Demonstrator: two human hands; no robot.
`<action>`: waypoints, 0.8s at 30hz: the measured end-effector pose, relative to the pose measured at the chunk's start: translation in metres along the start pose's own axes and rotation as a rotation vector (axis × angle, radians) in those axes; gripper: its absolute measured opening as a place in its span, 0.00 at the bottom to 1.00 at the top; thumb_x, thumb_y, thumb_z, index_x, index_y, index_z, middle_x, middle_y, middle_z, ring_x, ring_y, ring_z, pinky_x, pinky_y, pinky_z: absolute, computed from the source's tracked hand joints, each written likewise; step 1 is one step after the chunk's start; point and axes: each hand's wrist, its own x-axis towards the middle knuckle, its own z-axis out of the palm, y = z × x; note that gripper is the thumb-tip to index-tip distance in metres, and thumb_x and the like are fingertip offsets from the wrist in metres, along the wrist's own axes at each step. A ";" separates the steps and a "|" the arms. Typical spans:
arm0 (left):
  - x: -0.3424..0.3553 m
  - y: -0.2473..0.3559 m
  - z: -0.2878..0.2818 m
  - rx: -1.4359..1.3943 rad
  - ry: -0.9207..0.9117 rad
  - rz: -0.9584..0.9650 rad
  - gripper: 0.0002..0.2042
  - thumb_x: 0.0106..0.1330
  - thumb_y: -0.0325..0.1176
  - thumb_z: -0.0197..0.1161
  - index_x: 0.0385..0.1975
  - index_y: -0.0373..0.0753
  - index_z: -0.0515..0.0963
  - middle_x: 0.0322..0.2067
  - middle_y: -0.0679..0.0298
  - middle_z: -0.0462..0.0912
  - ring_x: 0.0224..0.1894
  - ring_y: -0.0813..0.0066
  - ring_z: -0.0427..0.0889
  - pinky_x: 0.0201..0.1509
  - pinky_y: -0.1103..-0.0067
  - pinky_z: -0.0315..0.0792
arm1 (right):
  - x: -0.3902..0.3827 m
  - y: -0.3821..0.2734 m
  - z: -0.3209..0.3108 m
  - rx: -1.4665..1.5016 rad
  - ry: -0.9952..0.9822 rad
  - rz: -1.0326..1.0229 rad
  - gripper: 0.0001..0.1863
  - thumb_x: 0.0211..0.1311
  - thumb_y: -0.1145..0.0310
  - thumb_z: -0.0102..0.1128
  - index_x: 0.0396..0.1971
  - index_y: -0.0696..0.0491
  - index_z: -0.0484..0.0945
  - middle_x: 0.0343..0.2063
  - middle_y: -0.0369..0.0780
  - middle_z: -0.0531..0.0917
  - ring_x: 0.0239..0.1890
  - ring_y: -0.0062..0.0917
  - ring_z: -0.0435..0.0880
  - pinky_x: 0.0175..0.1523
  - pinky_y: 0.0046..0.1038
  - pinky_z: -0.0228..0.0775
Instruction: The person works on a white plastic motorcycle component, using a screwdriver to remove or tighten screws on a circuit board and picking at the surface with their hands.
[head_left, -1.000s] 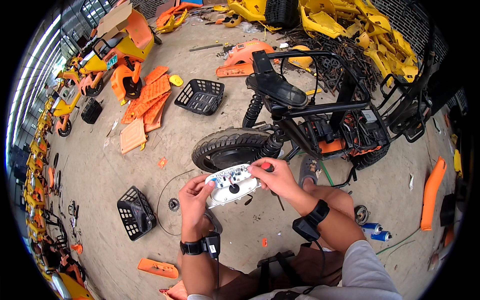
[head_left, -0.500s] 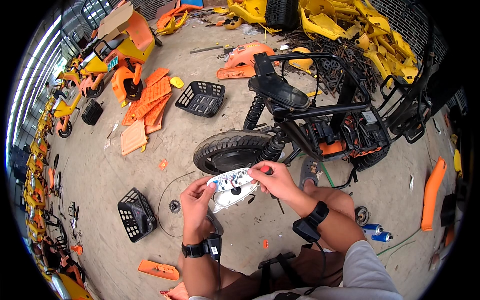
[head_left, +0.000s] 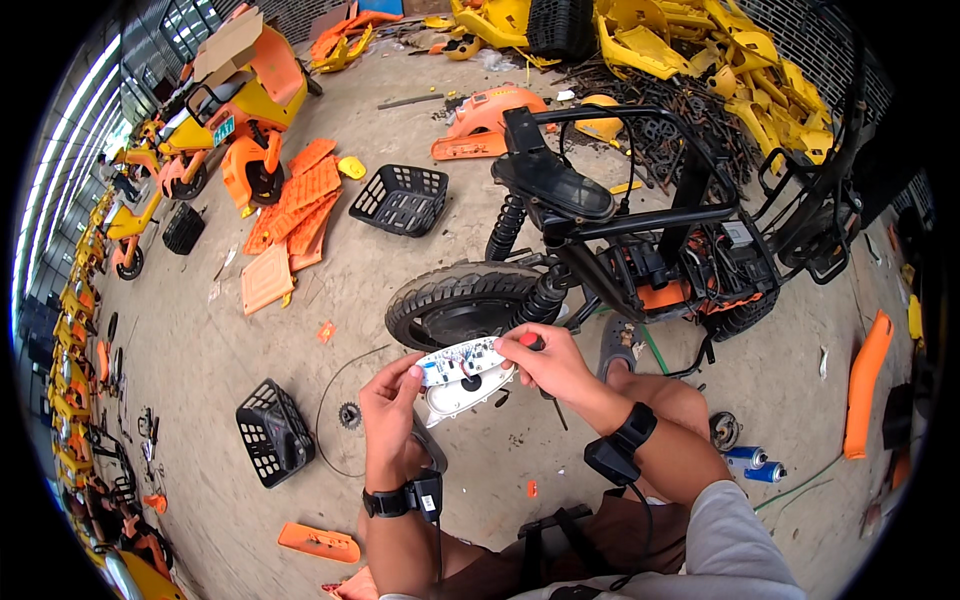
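Note:
A white oval circuit board [head_left: 460, 364] with small components is held up between my two hands. My left hand [head_left: 390, 395] pinches its left end between thumb and fingers. My right hand [head_left: 545, 368] pinches the right end, and a screwdriver [head_left: 533, 342] with a red and black handle is tucked in that same hand, its shaft pointing down. Just under the board is a white plastic housing [head_left: 465, 398] with a black round piece in it; wires seem to run from the board toward it. What supports the housing is partly hidden.
A stripped black scooter frame [head_left: 640, 220] with its wheel [head_left: 455, 305] stands right ahead. Black baskets [head_left: 400, 197] [head_left: 272, 432], orange panels [head_left: 300, 200] and blue spray cans [head_left: 763, 472] lie on the floor. Yellow scooters line the left; yellow panels [head_left: 690, 45] are heaped at the back.
Both hands keep hold of the board in nearly the same place. My left thumb has shifted slightly up and left at the board's edge.

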 end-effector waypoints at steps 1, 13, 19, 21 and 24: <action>0.000 0.001 0.000 0.001 -0.003 0.002 0.12 0.69 0.30 0.61 0.48 0.30 0.81 0.36 0.64 0.85 0.34 0.83 0.79 0.39 0.84 0.72 | 0.000 0.000 0.000 -0.001 0.001 -0.003 0.12 0.63 0.63 0.66 0.33 0.58 0.82 0.22 0.34 0.82 0.16 0.11 0.72 0.19 0.16 0.60; -0.001 0.004 -0.005 -0.043 -0.083 -0.059 0.18 0.62 0.16 0.56 0.52 0.29 0.78 0.37 0.63 0.85 0.38 0.82 0.78 0.45 0.84 0.70 | 0.000 -0.004 -0.002 0.017 0.035 0.050 0.12 0.63 0.64 0.66 0.36 0.58 0.82 0.24 0.35 0.82 0.16 0.11 0.73 0.20 0.16 0.62; -0.001 0.004 -0.006 -0.048 -0.110 -0.064 0.20 0.60 0.14 0.55 0.54 0.29 0.77 0.37 0.62 0.85 0.39 0.82 0.81 0.46 0.85 0.72 | 0.000 -0.003 0.000 0.032 0.059 0.025 0.13 0.61 0.63 0.67 0.33 0.60 0.83 0.20 0.35 0.82 0.16 0.12 0.72 0.19 0.17 0.61; -0.001 0.004 -0.006 -0.048 -0.110 -0.054 0.20 0.59 0.14 0.55 0.54 0.28 0.77 0.37 0.62 0.86 0.38 0.81 0.81 0.46 0.85 0.73 | 0.000 -0.002 -0.001 0.029 0.058 0.025 0.14 0.62 0.63 0.67 0.33 0.60 0.83 0.20 0.35 0.82 0.16 0.12 0.72 0.19 0.17 0.61; -0.002 0.005 -0.003 -0.025 -0.089 -0.034 0.21 0.58 0.15 0.55 0.54 0.27 0.77 0.37 0.60 0.86 0.36 0.81 0.81 0.43 0.84 0.74 | 0.000 -0.001 -0.001 0.031 0.056 0.027 0.14 0.62 0.63 0.67 0.33 0.60 0.83 0.21 0.35 0.82 0.16 0.12 0.72 0.19 0.17 0.61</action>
